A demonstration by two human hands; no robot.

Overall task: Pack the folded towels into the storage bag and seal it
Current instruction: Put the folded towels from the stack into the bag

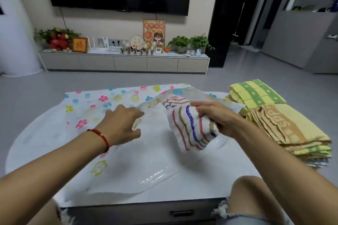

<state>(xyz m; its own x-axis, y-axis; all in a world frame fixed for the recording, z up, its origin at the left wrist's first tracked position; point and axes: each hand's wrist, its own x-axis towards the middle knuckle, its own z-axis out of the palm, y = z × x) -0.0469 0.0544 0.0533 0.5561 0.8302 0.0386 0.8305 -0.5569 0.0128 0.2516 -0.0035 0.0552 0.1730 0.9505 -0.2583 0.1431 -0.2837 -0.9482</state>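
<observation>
Right grip: the right hand [217, 118] is curled round the near end of a folded white towel with coloured stripes [190, 126]; thumb side and forefinger lie on top, the other fingers are hidden beneath.
Left grip: the left hand [121, 126] pinches the upper film of the storage bag [117, 160] at its mouth and lifts it; the fingertips are partly hidden by the plastic, so how tightly they close cannot be told exactly.
Striped towel position: its far end lies under the raised film, inside the mouth; its near end is outside, in the right hand, just above the lower sheet.
Storage bag position: clear plastic with a flower print, flat on the white table [201, 184], mouth turned towards the right hand, closed body running away to the left and far side.
Step in hand (judgement): first towel going in; packing appears barely begun, sealing not yet reached.
Procedure, opening: hold the upper film high and taut so the towel edge does not catch on it.
Procedure, insertion: push the towel in flat and square, right down to the closed end, keeping the fold together.
Procedure, release: let go only once the towel is clear of the seal strip.
Remaining stock: a stack of folded yellow and green towels [285, 122] stands on the table just right of the right hand, apart from the bag.
Risk (judgement): the thin film may crumple or slide on the smooth table.
</observation>
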